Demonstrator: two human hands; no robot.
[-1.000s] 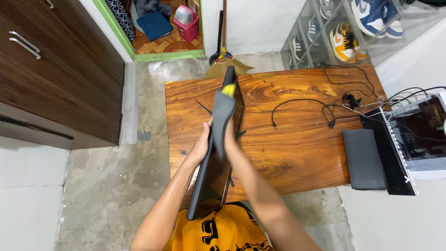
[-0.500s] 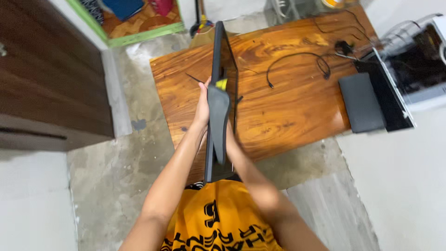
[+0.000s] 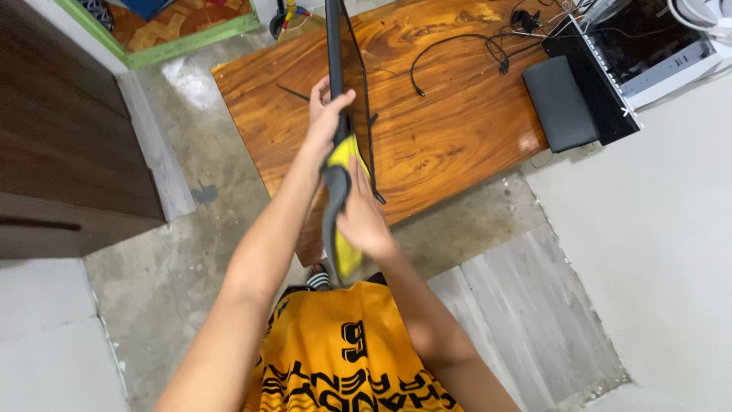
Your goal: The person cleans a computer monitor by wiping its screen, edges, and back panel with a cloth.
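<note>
Head view, looking down. The left hand (image 3: 326, 114) is clenched around the upper edge of a thin black flat-panel monitor (image 3: 335, 46), which stands on edge, seen almost edge-on, over the near part of the glossy brown wooden counter (image 3: 450, 130); whether its lower edge rests on the counter cannot be told. The right hand (image 3: 362, 217) presses a grey and yellow cleaning cloth (image 3: 335, 206) flat against the panel's right face, fingers (image 3: 358, 172) spread over the cloth and grasping it against the panel.

Progress, as judged: wiping appears under way, with the cloth at the near, lower stretch of the panel; how much of the surface is already clean cannot be told at this angle, and the upper part runs out of view.

On the counter beyond lie a loose black cable (image 3: 457, 49), a dark grey rectangular pad (image 3: 560, 103) and a white-framed computer case (image 3: 648, 46). A dark brown wooden cabinet (image 3: 53, 130) stands to the left on the concrete floor (image 3: 152, 267).
</note>
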